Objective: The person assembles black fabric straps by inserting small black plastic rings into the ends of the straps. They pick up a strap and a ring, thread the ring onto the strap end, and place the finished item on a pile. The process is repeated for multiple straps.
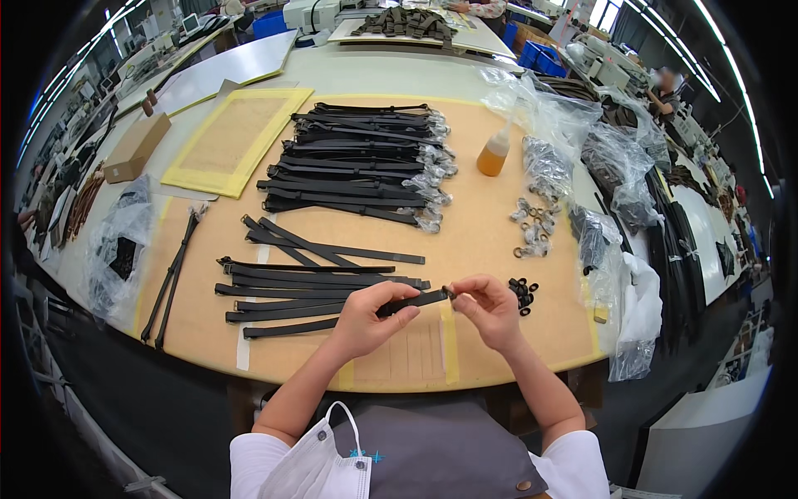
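- Two bare hands work close together but apart from each other above the near side of a tabletop (357,73), both clamped on one black strap (428,298).
- The left hand (374,314) grips the strap between thumb and fingers, covering part of its length.
- The right hand (489,311) pinches the strap's right end, where a small dark piece (450,293) shows at the fingertips; its exact form is too small to tell.
- The strap spans the gap between the hands, tilted slightly up toward the right.
- Loose straps (287,293) lie beside the left hand, mostly side by side, with a few crossing behind.
- Small black rings (522,291) sit in a heap just right of the right hand.
- Beyond, a thick row of straps (349,176) stretches across a tan sheet (478,224), the right ends wrapped in clear plastic.
- A bottle (493,155) of amber liquid stands right of that row, near scattered wrapped pieces (532,224).
- At left, two straps (173,279) lie near a brown box (137,148) and a yellow-edged board (237,140).
- Clear bags (619,166) crowd the right side.
- A white mask (316,457) hangs before the person's grey apron (440,445).
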Demonstrator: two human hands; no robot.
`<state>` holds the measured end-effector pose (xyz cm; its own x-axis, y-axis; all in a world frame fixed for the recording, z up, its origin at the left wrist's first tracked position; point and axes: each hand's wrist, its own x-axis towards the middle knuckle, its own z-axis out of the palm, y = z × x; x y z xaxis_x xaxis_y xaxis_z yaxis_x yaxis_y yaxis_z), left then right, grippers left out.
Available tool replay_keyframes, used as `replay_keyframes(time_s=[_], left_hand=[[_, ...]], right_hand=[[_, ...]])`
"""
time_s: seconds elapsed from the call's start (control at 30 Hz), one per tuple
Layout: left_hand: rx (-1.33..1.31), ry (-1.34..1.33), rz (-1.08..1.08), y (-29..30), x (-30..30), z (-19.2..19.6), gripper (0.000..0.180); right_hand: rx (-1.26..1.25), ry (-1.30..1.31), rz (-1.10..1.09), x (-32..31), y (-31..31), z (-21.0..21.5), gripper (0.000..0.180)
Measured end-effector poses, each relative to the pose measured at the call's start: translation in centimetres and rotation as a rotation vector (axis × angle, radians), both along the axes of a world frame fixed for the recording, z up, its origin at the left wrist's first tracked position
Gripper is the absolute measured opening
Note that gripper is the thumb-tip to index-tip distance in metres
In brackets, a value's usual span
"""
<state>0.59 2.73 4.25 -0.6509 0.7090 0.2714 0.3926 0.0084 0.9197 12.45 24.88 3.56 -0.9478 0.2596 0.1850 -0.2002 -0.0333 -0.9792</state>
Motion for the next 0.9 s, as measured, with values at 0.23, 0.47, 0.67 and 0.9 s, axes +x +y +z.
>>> replay_keyframes(time_s=[0.23,0.47,0.67,0.9], left_hand=[[0.102,-0.157,-0.023,-0.1,0.6,-0.5,0.023],[0.08,-0.223,-0.033,-0.6,0.9,-0.3,0.024],[0.059,-0.179,-0.009,-0.4,1.6,0.8,0.022],[0.072,-0.167,0.065,0.3,2.6,0.2,0.023]], right_hand=[[0.363,0.342,-0.168,0.2,-1.6,-0.4,0.023],[0.478,0.423,-0.177,-0.1,-2.4,-0.3,0.026],[0.537,0.533,-0.27,-0.1,-3.1,-0.8,0.033],[0.816,0.63,-0.345,-0.3,-3.0,-0.8,0.035]])
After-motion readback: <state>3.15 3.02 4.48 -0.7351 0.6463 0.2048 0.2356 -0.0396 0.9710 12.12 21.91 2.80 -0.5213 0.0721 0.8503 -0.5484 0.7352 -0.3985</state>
